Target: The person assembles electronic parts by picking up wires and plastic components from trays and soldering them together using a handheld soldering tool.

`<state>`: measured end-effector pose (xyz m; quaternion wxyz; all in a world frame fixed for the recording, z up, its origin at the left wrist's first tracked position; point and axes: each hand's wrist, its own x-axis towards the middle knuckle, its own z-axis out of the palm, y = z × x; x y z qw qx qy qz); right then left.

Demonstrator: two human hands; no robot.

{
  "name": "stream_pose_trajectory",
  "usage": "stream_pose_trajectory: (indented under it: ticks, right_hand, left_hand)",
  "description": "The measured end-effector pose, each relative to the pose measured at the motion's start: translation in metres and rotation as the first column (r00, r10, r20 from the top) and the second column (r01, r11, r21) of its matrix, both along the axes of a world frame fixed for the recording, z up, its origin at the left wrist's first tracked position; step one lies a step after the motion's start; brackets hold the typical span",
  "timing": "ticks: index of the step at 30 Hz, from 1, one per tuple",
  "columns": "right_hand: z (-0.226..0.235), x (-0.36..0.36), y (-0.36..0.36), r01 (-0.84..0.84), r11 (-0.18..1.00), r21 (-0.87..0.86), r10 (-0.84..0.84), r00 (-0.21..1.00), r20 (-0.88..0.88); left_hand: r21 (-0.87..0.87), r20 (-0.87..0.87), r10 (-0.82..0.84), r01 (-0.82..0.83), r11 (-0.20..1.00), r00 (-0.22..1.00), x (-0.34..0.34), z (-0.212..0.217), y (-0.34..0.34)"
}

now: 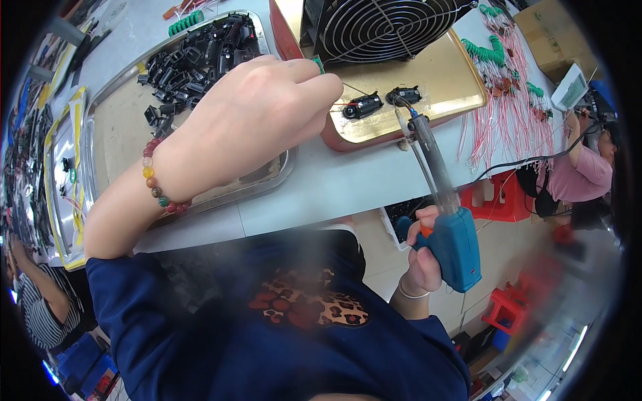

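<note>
My right hand (pixel 424 264) is wrapped round the blue handle of a soldering gun (pixel 457 250), with a finger at its orange trigger. The gun's tip points up and left, at a small black plastic housing (pixel 405 95) on a gold-coloured plate (pixel 435 73); whether it touches cannot be made out. Closed in a pinch, my left hand (pixel 281 100) hangs just left of a second black housing (pixel 363 105). Thin red and dark wires (pixel 353 87) run from its fingers toward that housing. A small green piece (pixel 318 64) shows above the knuckles; my fingertips are hidden.
Behind the housings stands a black fan (pixel 394 27) with a wire grille. A metal tray (pixel 271 175) at left bears a heap of black housings (pixel 200 60). Pink-and-white wires (pixel 505 120) and green coils (pixel 491 52) lie at right. Co-workers sit on both sides, one in a pink top (pixel 582 170).
</note>
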<state>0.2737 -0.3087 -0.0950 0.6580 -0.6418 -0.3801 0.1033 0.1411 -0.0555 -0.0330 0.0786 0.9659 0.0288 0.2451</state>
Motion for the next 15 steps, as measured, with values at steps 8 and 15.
stream_pose_trajectory:
  ticks: [8, 15]
  right_hand:
    - [-0.016, 0.002, -0.012, -0.036, 0.996, 0.087, 0.045, 0.993, -0.108]
    - [-0.025, 0.003, -0.013, -0.068, 0.986, 0.152, 0.088, 0.988, -0.126]
  left_hand:
    - [-0.201, -0.051, 0.177, -0.183, 0.962, 0.983, -0.01, 0.007, 0.011]
    - [-0.012, -0.058, 0.19, -0.191, 0.982, 0.98, -0.022, 0.062, -0.004]
